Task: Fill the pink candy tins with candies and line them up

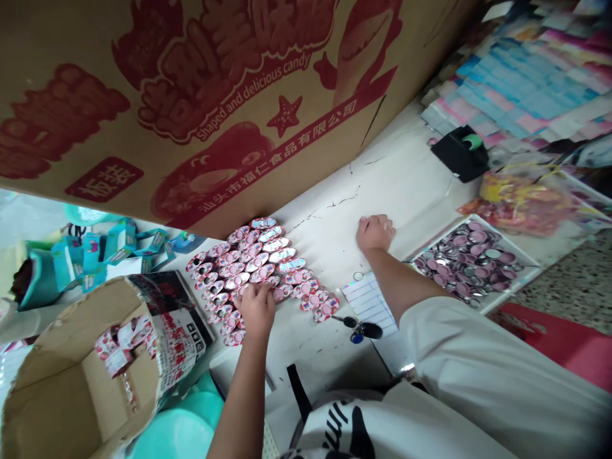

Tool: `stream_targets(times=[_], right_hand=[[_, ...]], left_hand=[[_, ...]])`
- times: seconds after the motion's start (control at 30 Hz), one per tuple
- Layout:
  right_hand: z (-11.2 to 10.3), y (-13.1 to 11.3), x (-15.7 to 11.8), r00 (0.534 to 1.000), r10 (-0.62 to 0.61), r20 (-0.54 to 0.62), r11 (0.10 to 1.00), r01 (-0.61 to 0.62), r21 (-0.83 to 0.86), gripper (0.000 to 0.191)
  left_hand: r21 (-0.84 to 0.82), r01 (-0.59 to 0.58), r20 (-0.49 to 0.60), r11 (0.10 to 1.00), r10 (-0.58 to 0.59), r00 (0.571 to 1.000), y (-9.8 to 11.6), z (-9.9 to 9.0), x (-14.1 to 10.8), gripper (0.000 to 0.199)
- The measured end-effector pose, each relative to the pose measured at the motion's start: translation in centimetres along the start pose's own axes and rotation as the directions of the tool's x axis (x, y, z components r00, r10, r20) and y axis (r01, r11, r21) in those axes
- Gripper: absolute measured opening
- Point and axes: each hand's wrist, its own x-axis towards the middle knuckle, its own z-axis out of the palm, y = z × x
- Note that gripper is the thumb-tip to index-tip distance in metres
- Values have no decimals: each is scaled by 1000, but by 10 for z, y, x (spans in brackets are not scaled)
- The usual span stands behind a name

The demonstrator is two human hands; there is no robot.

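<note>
Small red-and-white printed packs (258, 260) with oval tops stand packed together in slanting rows on the white table. Many carry a round pink cap on top, while several toward the left show a dark round hole. My left hand (257, 311) is over the near side of these rows, fingertips drawn together at the pack tops; what they pinch, if anything, is hidden. Curled into a fist, my right hand (376, 233) rests on the table to the right of the packs, and its inside cannot be seen. Loose pink and silver caps (471, 255) fill a white tray (519, 280) beside my right forearm.
A large printed carton (229, 115) rises behind the packs. An open cardboard box (52, 395) with some packs inside stands at lower left, near teal folded boxes (109, 248). Keys (358, 328), lined paper (370, 299), a black tape dispenser (461, 153) and stacked colourful packs (526, 83) lie rightward.
</note>
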Motion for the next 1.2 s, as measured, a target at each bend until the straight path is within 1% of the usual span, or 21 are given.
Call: stream_targets(times=[0.07, 0.13, 0.23, 0.37, 0.43, 0.47, 0.53, 0.6, 0.63, 0.67, 0.73, 0.77, 0.8, 0.87, 0.93, 0.97, 1.03, 1.13, 1.2], right_hand=[[0, 0, 0, 1000, -1, 2, 1000, 1, 3, 42], [1, 1, 0, 1000, -5, 4, 1000, 5, 6, 43], [2, 1, 0, 1000, -14, -5, 1000, 14, 7, 44], [4, 2, -1, 999, -13, -34, 1000, 13, 12, 44], [4, 2, -2, 999, -15, -43, 1000, 16, 12, 43], [4, 2, -2, 999, -16, -44, 1000, 17, 10, 42], [4, 1, -2, 999, -14, -45, 1000, 14, 5, 42], [3, 1, -2, 999, -12, -47, 1000, 12, 7, 43], [3, 1, -2, 999, -12, -48, 1000, 13, 12, 43], [3, 1, -2, 999, -12, -47, 1000, 13, 17, 43], [4, 2, -2, 999, -13, -45, 1000, 14, 24, 43], [5, 3, -2, 999, -15, -46, 1000, 17, 26, 42], [6, 3, -1, 999, -19, -47, 999, 20, 27, 42], [8, 4, -1, 998, -25, -57, 999, 27, 33, 42], [10, 5, -1, 998, -29, -63, 999, 31, 38, 42], [10, 5, -1, 998, -29, -64, 999, 31, 39, 42], [10, 5, -1, 998, -28, -62, 999, 30, 37, 42], [8, 4, -1, 998, -23, -52, 999, 24, 21, 41], [7, 3, -1, 999, -21, -40, 1000, 21, 7, 41]], left_hand=[[-15, -54, 36, 998, 55, 998, 0, -2, -10, 29], [-17, -88, 104, 996, 89, 991, -1, -1, -19, 30], [-16, -88, 175, 996, 90, 980, -2, 2, -27, 32], [-20, -61, 198, 998, 64, 978, 0, 1, -29, 35], [-41, -44, 188, 998, 51, 981, 0, -2, -31, 35], [-54, -30, 165, 998, 39, 986, 0, -4, -33, 35], [-65, 27, 81, 998, -22, 996, -5, -9, -39, 32], [-55, 100, 15, 993, -99, 995, -15, -15, -45, 28], [-39, 115, 18, 993, -114, 993, -21, -18, -48, 25], [-16, 111, 45, 994, -110, 993, -28, -20, -51, 24], [27, 67, 126, 997, -70, 990, -40, -21, -56, 28], [46, 46, 149, 998, -52, 988, -46, -20, -58, 32], [61, 31, 149, 998, -40, 988, -52, -18, -59, 34], [70, -3, 95, 998, -3, 996, -61, -9, -62, 30], [44, -95, -8, 995, 95, 995, -69, 1, -65, 17], [23, -158, -63, 987, 159, 985, -73, 6, -66, 13], [-8, -268, -150, 963, 264, 953, -79, 13, -70, 15], [-27, -340, -180, 940, 330, 927, -80, 14, -77, 19], [-33, -383, -191, 923, 370, 909, -73, 10, -80, 19]])
